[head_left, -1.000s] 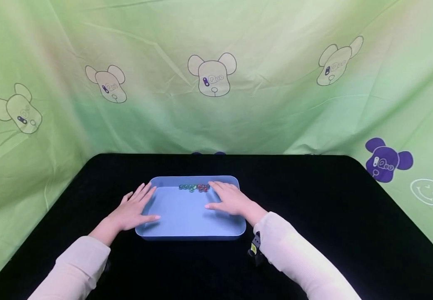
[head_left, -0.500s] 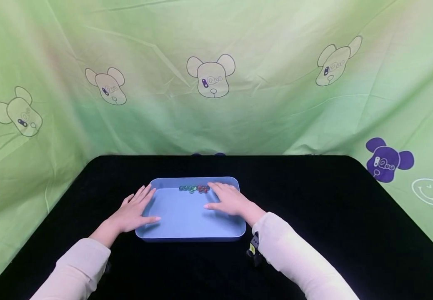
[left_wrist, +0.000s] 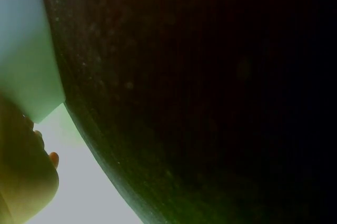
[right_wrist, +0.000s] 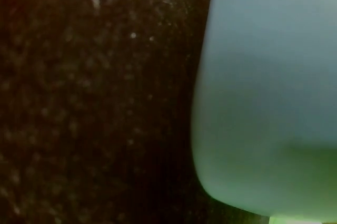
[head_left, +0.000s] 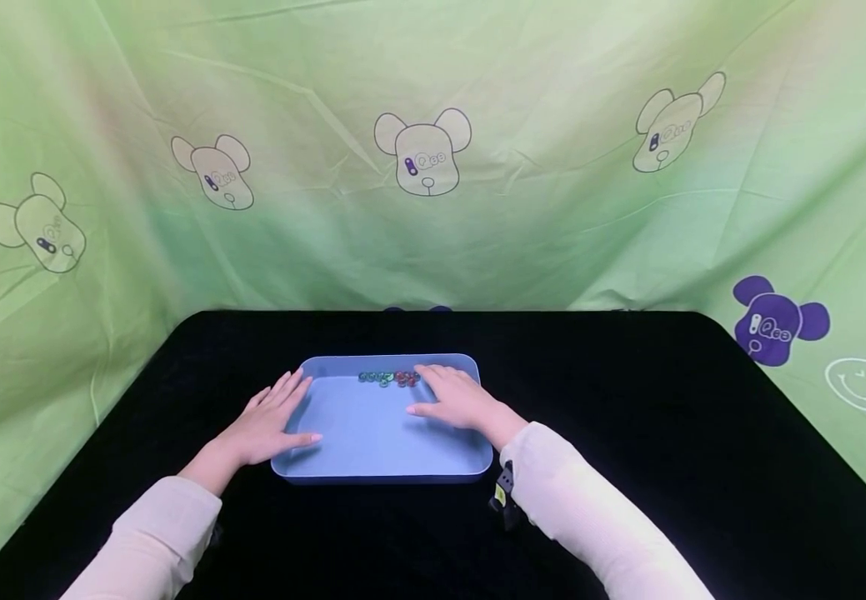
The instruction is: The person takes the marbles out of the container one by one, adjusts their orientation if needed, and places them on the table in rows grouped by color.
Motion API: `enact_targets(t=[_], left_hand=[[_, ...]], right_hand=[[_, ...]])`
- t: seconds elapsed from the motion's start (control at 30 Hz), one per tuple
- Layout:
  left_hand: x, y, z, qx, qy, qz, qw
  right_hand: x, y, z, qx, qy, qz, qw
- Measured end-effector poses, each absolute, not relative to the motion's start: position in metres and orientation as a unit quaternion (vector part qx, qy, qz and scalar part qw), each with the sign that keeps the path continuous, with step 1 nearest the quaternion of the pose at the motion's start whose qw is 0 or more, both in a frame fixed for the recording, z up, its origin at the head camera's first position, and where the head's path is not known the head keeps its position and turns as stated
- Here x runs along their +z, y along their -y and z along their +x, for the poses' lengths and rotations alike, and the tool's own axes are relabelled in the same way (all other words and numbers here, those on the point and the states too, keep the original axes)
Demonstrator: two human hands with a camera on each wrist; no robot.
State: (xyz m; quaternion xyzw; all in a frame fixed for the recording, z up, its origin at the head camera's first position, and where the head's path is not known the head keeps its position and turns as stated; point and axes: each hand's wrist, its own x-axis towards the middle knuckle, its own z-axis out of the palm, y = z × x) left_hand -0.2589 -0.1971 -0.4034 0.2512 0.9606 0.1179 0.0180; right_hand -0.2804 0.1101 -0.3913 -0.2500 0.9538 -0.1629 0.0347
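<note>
Marbles (head_left: 388, 377) | inside blue tray (head_left: 368, 429), far side | right fingers (head_left: 433, 376) near

The head view is bright and even, light seemingly falling from above: the right sleeve (head_left: 590, 508) nearly burns out to white, soft shadows lie on the blue tray (head_left: 365, 425), and the black tabletop (head_left: 650, 417) swallows detail. Both wrist views are blurred and green-tinted, the left very dark beside a blown-out patch, the right grainy.
</note>
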Motion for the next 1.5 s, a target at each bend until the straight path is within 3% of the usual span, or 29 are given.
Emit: enact_targets(t=[1.5], left_hand=[[-0.402, 0.196, -0.258, 0.116, -0.962, 0.247, 0.022]], right_hand=[[-0.398, -0.104, -0.294, -0.180, -0.956, -0.226, 0.038]])
